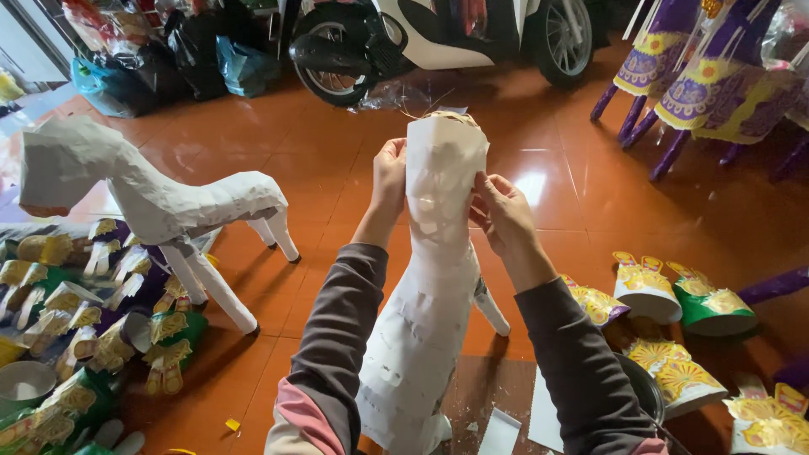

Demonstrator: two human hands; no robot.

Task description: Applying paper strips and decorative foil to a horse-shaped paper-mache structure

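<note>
A white paper-covered horse figure (425,320) stands upright in front of me, its neck raised and its head end at the top. My left hand (388,177) grips the left side of the neck near the head. My right hand (499,211) presses its fingers against the right side of the neck, slightly lower. Both hands are on the white paper skin. One white leg (493,310) sticks out to the right below my right forearm.
A second white paper horse (160,202) stands at the left on the orange tiled floor (320,160). Decorated gold, green and purple paper pieces (76,337) pile at the left and at the right (674,295). A scooter (421,38) is parked behind, purple decorated figures (699,84) at the far right.
</note>
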